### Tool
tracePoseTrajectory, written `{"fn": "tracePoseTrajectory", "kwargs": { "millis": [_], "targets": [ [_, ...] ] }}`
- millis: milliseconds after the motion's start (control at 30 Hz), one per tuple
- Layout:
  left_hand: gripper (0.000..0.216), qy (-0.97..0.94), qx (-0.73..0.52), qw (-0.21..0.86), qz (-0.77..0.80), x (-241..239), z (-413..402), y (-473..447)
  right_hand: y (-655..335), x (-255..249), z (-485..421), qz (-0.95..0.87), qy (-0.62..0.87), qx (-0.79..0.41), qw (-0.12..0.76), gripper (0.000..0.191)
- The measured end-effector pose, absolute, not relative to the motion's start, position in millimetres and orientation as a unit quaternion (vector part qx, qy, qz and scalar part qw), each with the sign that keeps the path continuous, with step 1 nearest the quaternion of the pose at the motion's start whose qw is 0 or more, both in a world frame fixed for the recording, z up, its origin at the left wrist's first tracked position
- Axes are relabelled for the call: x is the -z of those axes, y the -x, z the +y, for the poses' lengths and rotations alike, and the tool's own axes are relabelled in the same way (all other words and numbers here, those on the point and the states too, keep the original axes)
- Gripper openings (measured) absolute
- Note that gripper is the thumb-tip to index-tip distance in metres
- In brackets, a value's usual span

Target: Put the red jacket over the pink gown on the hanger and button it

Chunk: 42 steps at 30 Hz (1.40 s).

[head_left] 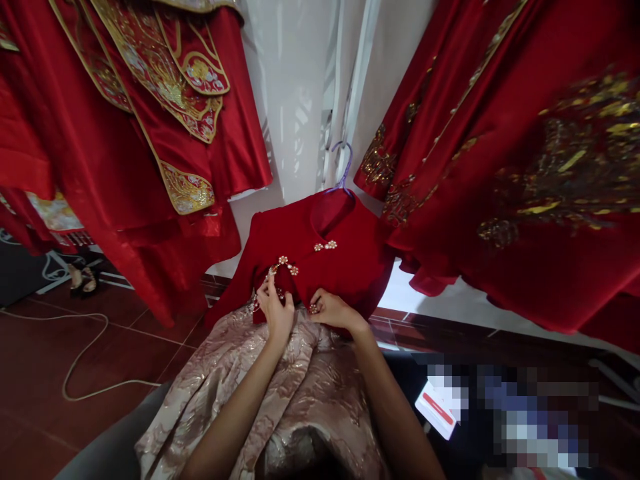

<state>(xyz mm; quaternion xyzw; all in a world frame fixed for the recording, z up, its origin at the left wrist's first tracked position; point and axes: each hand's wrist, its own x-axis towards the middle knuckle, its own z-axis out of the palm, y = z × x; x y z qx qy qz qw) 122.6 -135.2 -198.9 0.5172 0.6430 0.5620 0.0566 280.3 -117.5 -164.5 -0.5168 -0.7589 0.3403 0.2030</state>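
Observation:
A small red jacket with pearl knot fasteners hangs on a purple hanger in front of me. Below it spreads a pale pink and gold brocade skirt. My left hand pinches the jacket's lower front edge just under a pearl fastener, fingers closed on the fabric. My right hand grips the same hem a little to the right, with a small pearl fastener at its fingertips.
Red gowns with gold embroidery hang at the left and at the right. A white wall stands behind. A white cable loops over the dark red tiled floor. Sandals lie at the left.

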Motion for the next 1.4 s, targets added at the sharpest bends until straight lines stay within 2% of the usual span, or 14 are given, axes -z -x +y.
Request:
{"fn": "tracePoseTrajectory", "kwargs": {
  "millis": [100,300,400,600,800,1000,1133,1400],
  "targets": [
    [0.066,-0.511,-0.533,0.041,0.674,204.5,-132.9,-122.1,-282.8,161.9,-119.5,-0.743,0.492,-0.404,0.208,0.035],
    [0.068,-0.516,-0.569,0.144,0.624,211.9,-126.8,-117.7,-274.8,150.9,-129.4,-0.713,0.445,-0.489,0.233,0.034],
    [0.063,-0.525,-0.610,0.178,0.566,214.0,-124.7,-115.1,-270.1,148.2,-133.0,-0.703,0.415,-0.507,0.276,0.028],
    [0.036,-0.482,-0.648,0.177,0.563,224.2,-126.3,-112.2,-254.8,154.2,-128.2,-0.709,0.415,-0.442,0.360,0.023],
    [0.020,-0.429,-0.684,0.200,0.555,226.5,-129.5,-107.2,-233.0,168.9,-123.1,-0.676,0.464,-0.386,0.424,0.020],
    [0.018,-0.435,-0.681,0.260,0.529,217.9,-131.8,-106.2,-225.2,175.6,-123.1,-0.678,0.475,-0.344,0.443,0.016],
    [0.019,-0.441,-0.682,0.248,0.527,218.3,-135.0,-105.1,-221.9,183.0,-120.8,-0.677,0.484,-0.321,0.452,0.014],
    [0.032,-0.457,-0.672,0.289,0.506,216.2,-139.6,-106.3,-217.3,194.0,-117.2,-0.676,0.493,-0.280,0.470,0.013]
  ]
}}
